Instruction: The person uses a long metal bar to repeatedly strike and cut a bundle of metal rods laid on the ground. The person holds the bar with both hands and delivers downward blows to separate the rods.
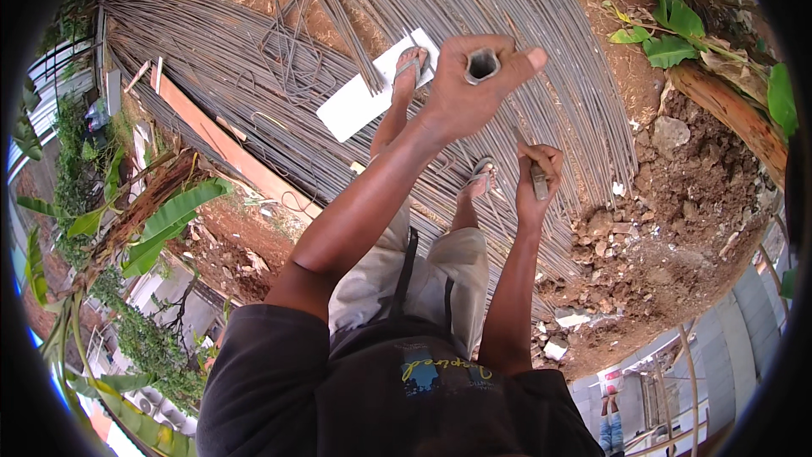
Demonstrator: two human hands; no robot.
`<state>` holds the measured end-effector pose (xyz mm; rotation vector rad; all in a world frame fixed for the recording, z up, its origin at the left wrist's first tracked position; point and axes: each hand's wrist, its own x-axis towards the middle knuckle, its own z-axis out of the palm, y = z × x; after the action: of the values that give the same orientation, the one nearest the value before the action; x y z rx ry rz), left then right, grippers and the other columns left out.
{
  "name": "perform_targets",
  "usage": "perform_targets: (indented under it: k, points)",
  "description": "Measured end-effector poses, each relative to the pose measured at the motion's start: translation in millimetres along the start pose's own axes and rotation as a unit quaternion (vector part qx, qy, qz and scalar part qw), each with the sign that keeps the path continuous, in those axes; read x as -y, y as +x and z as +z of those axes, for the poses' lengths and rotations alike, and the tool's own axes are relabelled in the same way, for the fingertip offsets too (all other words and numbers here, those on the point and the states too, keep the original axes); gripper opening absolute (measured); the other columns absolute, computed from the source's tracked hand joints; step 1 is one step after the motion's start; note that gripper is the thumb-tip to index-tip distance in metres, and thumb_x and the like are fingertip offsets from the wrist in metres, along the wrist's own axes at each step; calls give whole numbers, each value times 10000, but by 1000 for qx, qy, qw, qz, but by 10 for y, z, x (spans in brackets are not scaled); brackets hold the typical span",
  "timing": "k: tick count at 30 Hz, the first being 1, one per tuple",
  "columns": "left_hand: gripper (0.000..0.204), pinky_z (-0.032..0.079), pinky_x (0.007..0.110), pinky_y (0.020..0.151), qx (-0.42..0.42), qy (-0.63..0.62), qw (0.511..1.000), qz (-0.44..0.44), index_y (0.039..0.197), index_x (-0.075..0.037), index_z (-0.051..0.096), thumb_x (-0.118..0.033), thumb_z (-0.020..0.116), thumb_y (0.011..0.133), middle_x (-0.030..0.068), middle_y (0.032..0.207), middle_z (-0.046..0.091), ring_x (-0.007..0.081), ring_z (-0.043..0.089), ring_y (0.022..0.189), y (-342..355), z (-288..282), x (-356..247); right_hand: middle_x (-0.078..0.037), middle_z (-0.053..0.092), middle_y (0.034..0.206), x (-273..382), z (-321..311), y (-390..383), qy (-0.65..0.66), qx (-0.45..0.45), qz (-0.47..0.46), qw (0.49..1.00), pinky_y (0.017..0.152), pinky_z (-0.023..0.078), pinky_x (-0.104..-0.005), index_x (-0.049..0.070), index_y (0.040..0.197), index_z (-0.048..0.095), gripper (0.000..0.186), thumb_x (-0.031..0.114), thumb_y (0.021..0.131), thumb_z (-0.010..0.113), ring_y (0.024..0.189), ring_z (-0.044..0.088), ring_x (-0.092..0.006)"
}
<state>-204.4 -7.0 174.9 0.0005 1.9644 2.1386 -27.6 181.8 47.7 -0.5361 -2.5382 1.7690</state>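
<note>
My left hand (480,89) is raised nearest to me, its fingers wrapped round a hollow metal pipe (483,66). The pipe's open end faces up, and the rest of it is hidden by the fist. Lower and to the right, my right hand (548,162) is closed on a narrow metal bar (539,183), whose flat end shows beside the fingers; its far part is hard to make out against the rods. Below both hands lie many long steel reinforcing rods (541,51), side by side on the ground.
My sandalled feet (479,178) stand among the rods, one on a white board (342,114). Bent rods (292,55) lie ahead to the left, near a long wooden plank (207,135). Rubble and soil (677,178) and a fallen trunk (732,114) lie right. Another person (609,415) stands far off.
</note>
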Motion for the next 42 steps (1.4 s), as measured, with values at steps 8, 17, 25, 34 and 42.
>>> perform_targets:
  k: [8, 17, 25, 34, 42]
  points:
    - [548, 253, 291, 491, 104, -35, 991, 72, 559, -99, 441, -219, 777, 974, -61, 546, 349, 38, 312, 519, 597, -211, 291, -56, 623, 1132, 44, -355, -348, 31, -54, 61, 996, 880, 527, -321, 49, 1028, 785, 209, -104, 931, 680, 1049, 629, -178]
    - [452, 262, 294, 514, 219, 34, 975, 3, 604, -69, 448, -88, 730, 956, -33, 561, 373, 62, 332, 527, 1061, 92, 770, -70, 578, 1178, -167, -704, -684, 41, -127, 83, 988, 919, 542, -315, 23, 980, 744, 199, -141, 939, 640, 1071, 635, -179]
    - [433, 272, 273, 507, 383, 26, 923, -23, 617, -94, 416, -31, 659, 970, -45, 558, 367, 46, 307, 507, 1275, 407, 1452, -67, 603, 1164, -332, -807, -923, 15, -148, 89, 985, 886, 560, -302, 24, 947, 741, 137, -105, 922, 701, 1068, 633, -184]
    - [480, 269, 282, 503, 390, 96, 912, -86, 609, -118, 340, -35, 672, 946, -56, 556, 342, 44, 299, 500, 1168, 416, 1810, -100, 620, 871, -441, -1153, -510, 65, -261, 47, 962, 787, 526, -343, 9, 792, 580, 154, -123, 759, 508, 869, 609, -211]
    - [415, 249, 294, 497, 358, 41, 930, -76, 594, -116, 337, -29, 697, 782, -47, 569, 378, 55, 331, 528, 776, -430, 1974, -44, 552, 755, -596, -516, 1517, -161, -72, 143, 974, 706, 395, -387, 76, 773, 602, 120, 126, 875, 563, 669, 436, -165]
